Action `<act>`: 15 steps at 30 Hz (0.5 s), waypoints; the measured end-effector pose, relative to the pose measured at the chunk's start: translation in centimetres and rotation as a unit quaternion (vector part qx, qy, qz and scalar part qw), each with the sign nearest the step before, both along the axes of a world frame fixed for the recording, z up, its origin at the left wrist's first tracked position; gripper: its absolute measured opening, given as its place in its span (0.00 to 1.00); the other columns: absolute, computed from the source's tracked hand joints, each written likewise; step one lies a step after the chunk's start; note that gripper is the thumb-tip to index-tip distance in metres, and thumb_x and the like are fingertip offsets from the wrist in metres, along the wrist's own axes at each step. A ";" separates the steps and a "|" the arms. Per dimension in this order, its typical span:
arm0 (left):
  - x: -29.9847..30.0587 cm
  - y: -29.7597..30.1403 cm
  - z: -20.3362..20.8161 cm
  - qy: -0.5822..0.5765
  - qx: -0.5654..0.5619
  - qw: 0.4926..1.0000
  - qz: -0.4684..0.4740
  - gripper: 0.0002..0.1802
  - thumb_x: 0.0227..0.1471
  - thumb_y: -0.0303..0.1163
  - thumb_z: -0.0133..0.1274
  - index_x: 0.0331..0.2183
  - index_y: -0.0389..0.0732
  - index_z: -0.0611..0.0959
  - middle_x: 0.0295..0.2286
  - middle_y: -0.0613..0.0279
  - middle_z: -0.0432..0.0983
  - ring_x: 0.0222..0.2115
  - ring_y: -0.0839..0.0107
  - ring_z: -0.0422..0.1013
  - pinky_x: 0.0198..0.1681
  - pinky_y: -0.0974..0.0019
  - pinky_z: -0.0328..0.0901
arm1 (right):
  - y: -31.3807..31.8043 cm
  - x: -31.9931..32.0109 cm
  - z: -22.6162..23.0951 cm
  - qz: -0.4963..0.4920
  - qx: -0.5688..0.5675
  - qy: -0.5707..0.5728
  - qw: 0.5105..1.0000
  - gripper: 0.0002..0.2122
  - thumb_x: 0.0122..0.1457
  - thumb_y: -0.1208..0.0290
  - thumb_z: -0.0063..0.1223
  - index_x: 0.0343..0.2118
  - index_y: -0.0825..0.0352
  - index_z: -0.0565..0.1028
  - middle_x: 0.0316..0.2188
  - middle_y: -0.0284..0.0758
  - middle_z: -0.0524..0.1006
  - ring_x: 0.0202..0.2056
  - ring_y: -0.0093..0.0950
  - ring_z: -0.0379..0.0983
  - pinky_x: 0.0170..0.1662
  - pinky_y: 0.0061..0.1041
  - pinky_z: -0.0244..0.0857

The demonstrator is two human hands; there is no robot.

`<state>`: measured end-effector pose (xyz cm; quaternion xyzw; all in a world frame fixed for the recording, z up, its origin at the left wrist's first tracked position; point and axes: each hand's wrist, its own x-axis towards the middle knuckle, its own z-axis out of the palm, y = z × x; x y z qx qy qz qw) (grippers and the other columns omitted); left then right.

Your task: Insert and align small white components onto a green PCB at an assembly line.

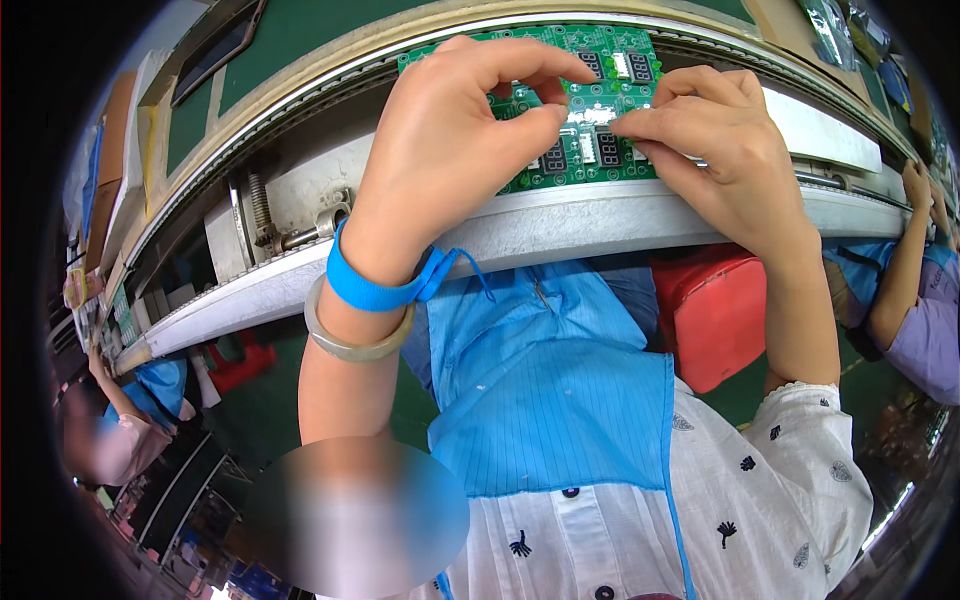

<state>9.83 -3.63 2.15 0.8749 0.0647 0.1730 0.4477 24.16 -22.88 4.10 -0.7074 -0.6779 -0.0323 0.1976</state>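
Note:
A green circuit board (pixel 590 175) with black digit displays (pixel 607 146), white connectors (pixel 587 148) and small green parts lies across a metal rail track. Over its left half hovers my left hand (pixel 455 125), index finger stretched toward an upper display. Its thumb and middle fingertip come together above the board; whatever they hold is too small to make out. My right hand (pixel 725 150) is at the board's right side, thumb and index finger pinched beside a lower display. Its fingertips hide what is between them.
A pale metal rail (pixel 560 222) runs along the near side of the track. Below it on the right stands a red stool (pixel 710 315). Co-workers sit at both ends, one in a purple sleeve (pixel 925 320) at right. Plastic bags (pixel 825 35) lie at the far right.

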 end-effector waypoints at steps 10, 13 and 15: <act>0.1 0.1 -0.5 -0.039 -0.016 0.999 0.005 0.16 0.41 0.28 0.57 0.37 0.43 0.88 0.27 0.62 0.81 0.28 0.66 0.71 0.34 0.64 0.69 | 0.5 -0.2 0.7 0.013 -0.032 -0.059 0.998 0.14 0.46 0.76 0.61 0.39 0.58 0.82 0.25 0.26 0.77 0.42 0.28 0.73 0.43 0.31 0.54; 0.1 0.1 -0.6 -0.041 -0.016 0.999 0.005 0.17 0.41 0.28 0.56 0.37 0.43 0.88 0.26 0.62 0.81 0.27 0.67 0.70 0.34 0.64 0.69 | 0.5 -0.2 0.7 0.015 -0.033 -0.065 0.997 0.14 0.47 0.76 0.61 0.39 0.58 0.82 0.25 0.26 0.77 0.42 0.28 0.73 0.43 0.31 0.54; 0.0 0.0 -0.5 -0.040 -0.025 0.999 0.005 0.16 0.40 0.28 0.56 0.37 0.43 0.88 0.26 0.62 0.81 0.26 0.67 0.70 0.34 0.64 0.69 | 0.6 -0.3 0.9 0.013 -0.037 -0.068 0.997 0.14 0.47 0.76 0.62 0.39 0.58 0.82 0.25 0.26 0.77 0.43 0.28 0.73 0.43 0.31 0.54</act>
